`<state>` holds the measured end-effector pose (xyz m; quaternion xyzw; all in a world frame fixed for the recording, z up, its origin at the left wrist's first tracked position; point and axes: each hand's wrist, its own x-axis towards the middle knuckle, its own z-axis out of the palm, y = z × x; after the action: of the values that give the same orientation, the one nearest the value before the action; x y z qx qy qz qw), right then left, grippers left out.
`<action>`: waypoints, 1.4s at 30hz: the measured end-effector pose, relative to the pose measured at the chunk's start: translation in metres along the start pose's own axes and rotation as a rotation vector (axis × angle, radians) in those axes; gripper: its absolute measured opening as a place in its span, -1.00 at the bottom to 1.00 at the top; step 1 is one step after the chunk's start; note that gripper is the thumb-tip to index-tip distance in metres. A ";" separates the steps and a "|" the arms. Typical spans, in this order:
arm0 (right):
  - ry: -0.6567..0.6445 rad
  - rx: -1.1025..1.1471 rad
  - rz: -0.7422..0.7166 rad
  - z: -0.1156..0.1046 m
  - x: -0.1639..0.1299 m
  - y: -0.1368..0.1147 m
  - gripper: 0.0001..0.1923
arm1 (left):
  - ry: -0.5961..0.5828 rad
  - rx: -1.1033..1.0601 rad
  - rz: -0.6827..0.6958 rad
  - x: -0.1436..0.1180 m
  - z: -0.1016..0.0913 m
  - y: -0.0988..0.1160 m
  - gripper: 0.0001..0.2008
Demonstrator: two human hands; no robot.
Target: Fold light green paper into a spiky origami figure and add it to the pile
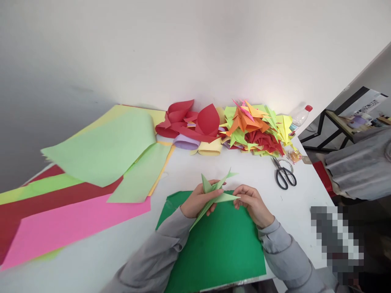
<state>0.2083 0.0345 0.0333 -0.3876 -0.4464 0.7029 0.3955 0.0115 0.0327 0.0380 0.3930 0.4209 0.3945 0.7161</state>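
My left hand (pixel 197 201) and my right hand (pixel 252 203) together hold a light green folded paper figure (pixel 215 191) with pointed tips, just above a dark green sheet (pixel 220 248) on the white table (pixel 195 162). The left hand grips the figure's body from below. The right hand's fingertips pinch one pointed tip on the right side. Both arms wear grey sleeves.
Large paper sheets lie at the left: light green (pixel 104 150), pink (pixel 70 224), red (pixel 58 197). A pile of folded paper shapes (pixel 253 128) and curled red paper (pixel 192 122) sit by the wall. Black scissors (pixel 284 173) and a plastic bottle (pixel 299 118) lie right.
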 end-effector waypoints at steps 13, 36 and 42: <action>-0.122 -0.108 -0.119 0.003 0.002 -0.003 -0.75 | -0.338 -0.001 -0.156 -0.004 0.005 -0.002 -0.40; 0.333 -0.630 -0.678 0.008 -0.006 0.003 -0.95 | 0.140 -0.409 0.149 0.007 0.028 -0.014 -0.70; 0.298 -0.636 -0.593 0.008 -0.009 0.004 -0.89 | 0.070 -0.360 0.167 0.005 0.029 -0.015 -0.74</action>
<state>0.2039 0.0228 0.0339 -0.4421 -0.6698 0.3238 0.5010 0.0431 0.0250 0.0331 0.2783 0.3343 0.5350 0.7243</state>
